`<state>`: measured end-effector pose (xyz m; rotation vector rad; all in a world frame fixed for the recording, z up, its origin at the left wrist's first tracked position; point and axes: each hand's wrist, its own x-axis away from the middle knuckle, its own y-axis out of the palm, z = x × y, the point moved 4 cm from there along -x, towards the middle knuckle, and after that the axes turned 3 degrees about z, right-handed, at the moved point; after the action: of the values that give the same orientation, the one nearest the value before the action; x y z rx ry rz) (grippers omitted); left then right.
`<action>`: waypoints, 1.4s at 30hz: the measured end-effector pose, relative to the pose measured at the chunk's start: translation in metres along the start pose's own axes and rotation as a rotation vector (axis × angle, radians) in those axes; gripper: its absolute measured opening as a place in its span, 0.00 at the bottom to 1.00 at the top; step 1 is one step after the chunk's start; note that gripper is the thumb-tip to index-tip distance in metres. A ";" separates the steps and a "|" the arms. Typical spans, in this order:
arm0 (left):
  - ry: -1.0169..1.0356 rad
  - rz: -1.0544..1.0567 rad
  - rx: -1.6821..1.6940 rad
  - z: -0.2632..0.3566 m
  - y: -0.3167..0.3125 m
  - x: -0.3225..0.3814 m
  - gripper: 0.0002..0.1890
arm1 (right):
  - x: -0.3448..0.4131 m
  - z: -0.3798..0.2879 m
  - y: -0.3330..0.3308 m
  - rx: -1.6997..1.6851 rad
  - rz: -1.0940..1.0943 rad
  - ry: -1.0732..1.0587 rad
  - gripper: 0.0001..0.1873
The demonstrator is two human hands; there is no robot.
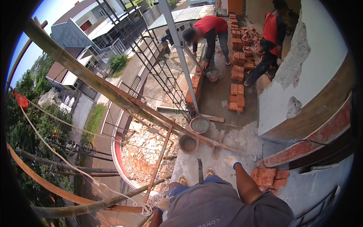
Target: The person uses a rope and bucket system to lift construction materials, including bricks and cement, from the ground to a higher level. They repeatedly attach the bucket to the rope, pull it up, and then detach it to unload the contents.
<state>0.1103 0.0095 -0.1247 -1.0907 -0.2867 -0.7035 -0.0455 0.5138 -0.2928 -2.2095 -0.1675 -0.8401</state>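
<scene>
My right hand, in a pale work glove with a blue cuff, hangs over the concrete floor slab. I see nothing in it, but its fingers are too blurred to read. At my left side is my left hand, gloved the same way and partly hidden by my body. Close by it, a pale rope lies in knotted loops at a bamboo pole; contact is unclear. Ahead of my feet stand a bucket with a little residue and a mortar-filled bucket.
A wooden plank and a bamboo pole slant across the slab's open edge, above rubble. The rope runs to a red pulley. Bricks are stacked at right. One co-worker bends over a brick wall; another stands near buckets.
</scene>
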 end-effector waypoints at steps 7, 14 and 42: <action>0.116 -0.052 0.040 0.002 -0.007 0.027 0.11 | 0.010 0.029 0.018 -0.012 0.013 -0.012 0.21; -0.076 -0.082 0.358 -0.026 0.013 0.038 0.13 | 0.026 0.073 0.033 0.082 -0.168 0.188 0.18; -0.403 0.690 1.275 -0.296 -0.092 -0.058 0.15 | 0.067 -0.237 0.079 0.243 -0.086 0.002 0.22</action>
<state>-0.0286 -0.2551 -0.2243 -0.0308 -0.5533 0.3627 -0.0881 0.2842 -0.1807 -1.9849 -0.3480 -0.8229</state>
